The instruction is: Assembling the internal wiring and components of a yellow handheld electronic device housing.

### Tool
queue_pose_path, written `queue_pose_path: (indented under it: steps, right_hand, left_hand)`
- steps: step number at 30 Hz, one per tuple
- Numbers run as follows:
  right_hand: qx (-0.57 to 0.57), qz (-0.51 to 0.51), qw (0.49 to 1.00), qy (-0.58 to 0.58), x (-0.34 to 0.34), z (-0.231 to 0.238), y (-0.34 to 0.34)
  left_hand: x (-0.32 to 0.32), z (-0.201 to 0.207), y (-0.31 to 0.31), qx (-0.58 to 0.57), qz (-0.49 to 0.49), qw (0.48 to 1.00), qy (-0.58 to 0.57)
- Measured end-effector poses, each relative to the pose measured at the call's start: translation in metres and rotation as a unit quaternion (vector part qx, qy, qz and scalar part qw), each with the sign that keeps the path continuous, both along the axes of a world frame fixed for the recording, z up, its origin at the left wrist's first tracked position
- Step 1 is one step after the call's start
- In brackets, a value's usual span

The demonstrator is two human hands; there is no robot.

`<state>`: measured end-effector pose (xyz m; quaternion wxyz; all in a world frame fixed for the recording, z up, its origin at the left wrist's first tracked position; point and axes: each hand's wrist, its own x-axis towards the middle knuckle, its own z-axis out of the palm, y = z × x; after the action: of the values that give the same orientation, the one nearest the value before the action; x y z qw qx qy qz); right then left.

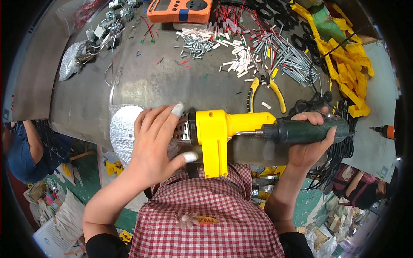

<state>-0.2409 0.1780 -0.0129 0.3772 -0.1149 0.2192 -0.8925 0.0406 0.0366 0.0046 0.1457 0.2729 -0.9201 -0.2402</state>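
A yellow power tool housing (214, 144) with a slotted metal collar (183, 131) lies across the table's near edge. My left hand (155, 137) grips it around the collar, fingers above and thumb below, with white coverings on the thumb and one fingertip. Beside that hand, silvery bubble wrap (124, 133) covers the tool's left end. My right hand (310, 137) is closed around a dark green electric screwdriver (288, 130), held level and pointing left. Its bit (245, 133) reaches the upright part of the yellow housing; whether it sits in a screw I cannot make out.
Yellow-handled pliers (280, 96) lie just beyond the screwdriver. Farther back are loose screws (294, 60), white sleeves (238, 58) and an orange meter (178, 12). Yellow plastic parts (350, 73) fill the right. Black cables (342, 150) hang by my right hand. Other people sit at both sides.
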Motion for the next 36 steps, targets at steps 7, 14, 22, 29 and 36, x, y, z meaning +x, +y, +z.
queue_pose_path:
  steps: [7,14,22,29,36]
  right_hand:
    - [-0.002,0.025,1.0,0.01,0.007,-0.003,-0.001]
    - [0.002,0.014,1.0,-0.012,0.013,0.001,-0.006]
    - [0.04,-0.023,0.998,-0.038,0.027,0.004,-0.012]
    - [0.019,-0.013,1.0,-0.02,0.006,0.002,0.009]
    - [0.011,-0.007,0.999,-0.04,0.014,-0.001,0.002]
  left_hand:
    - [-0.015,0.004,-0.018,0.016,-0.038,0.998,-0.043]
    - [-0.015,-0.007,-0.025,0.036,-0.053,0.998,0.008]
    - [-0.018,-0.01,-0.027,0.036,-0.092,0.995,0.033]
    - [-0.019,-0.009,-0.028,0.031,-0.094,0.995,0.025]
    - [-0.02,-0.01,-0.029,0.065,-0.111,0.991,0.019]
